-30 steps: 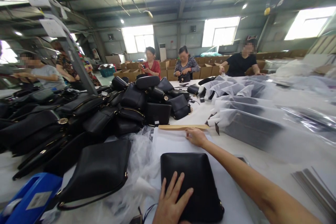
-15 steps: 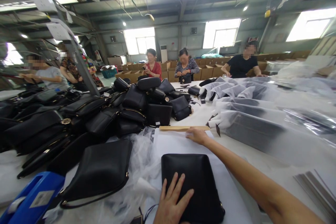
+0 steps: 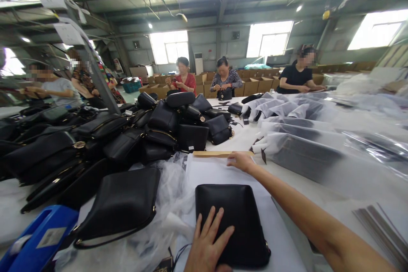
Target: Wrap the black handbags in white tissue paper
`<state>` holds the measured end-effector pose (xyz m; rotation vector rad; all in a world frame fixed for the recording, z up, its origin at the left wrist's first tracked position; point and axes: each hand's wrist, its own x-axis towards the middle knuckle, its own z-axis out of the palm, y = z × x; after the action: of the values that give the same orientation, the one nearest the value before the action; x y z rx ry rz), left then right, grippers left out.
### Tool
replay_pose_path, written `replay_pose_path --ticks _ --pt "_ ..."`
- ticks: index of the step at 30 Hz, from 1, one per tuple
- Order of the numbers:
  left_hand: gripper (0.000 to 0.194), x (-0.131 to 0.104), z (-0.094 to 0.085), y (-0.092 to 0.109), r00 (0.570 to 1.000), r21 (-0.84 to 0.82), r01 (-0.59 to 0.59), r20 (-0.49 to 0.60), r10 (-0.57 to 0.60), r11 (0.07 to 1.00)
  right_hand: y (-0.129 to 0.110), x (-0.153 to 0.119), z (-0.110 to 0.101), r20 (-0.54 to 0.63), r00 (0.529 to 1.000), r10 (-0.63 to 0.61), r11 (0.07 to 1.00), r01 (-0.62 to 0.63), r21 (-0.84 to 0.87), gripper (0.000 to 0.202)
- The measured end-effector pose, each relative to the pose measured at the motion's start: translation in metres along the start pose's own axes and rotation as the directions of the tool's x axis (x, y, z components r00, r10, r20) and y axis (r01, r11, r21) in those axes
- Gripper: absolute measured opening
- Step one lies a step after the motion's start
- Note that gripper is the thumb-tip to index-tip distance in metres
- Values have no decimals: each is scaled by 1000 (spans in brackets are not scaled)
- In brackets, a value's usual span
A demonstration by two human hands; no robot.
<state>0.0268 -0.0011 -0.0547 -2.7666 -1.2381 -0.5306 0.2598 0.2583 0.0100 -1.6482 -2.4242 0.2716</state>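
A black bag (image 3: 236, 216) lies flat on white sheets (image 3: 207, 170) at the bottom centre. Spread across its lower left part is my left hand (image 3: 208, 240), palm down with fingers apart. Farther away, my right hand (image 3: 240, 161) has its fingers closed on the top edge of the white sheet, beside a tan strip (image 3: 210, 153). Another black bag (image 3: 124, 204) with a strap rests on crumpled clear wrapping (image 3: 165, 199) to the left. Between that wrapping and my left hand, a dark tag (image 3: 164, 264) with a cord shows at the bottom edge.
A large pile of black bags (image 3: 162, 117) covers the left and middle. Bags in white covers (image 3: 306, 153) stand at the right. A blue tape dispenser (image 3: 41, 238) is at the lower left, grey boards (image 3: 382, 231) at the lower right. Several people work across the table.
The black bag under my left hand sits slightly higher in view. My right hand's fingers remain at the sheet's top edge. The person in black at the right has brought their hands together.
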Motion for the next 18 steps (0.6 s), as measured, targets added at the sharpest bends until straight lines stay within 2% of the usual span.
replay_pose_path --ticks 4,8,18 --pt "99 2 -2 1 1000 -14 3 12 -3 1000 -1 3 -3 2 999 35 998 -34 -54 13" --pt "101 4 -7 5 998 -72 47 46 -44 996 0 3 -12 12 999 38 996 -37 -78 13" --pt "102 8 -16 11 981 -162 157 139 -135 974 2 -7 -20 15 1000 11 997 -9 -81 34"
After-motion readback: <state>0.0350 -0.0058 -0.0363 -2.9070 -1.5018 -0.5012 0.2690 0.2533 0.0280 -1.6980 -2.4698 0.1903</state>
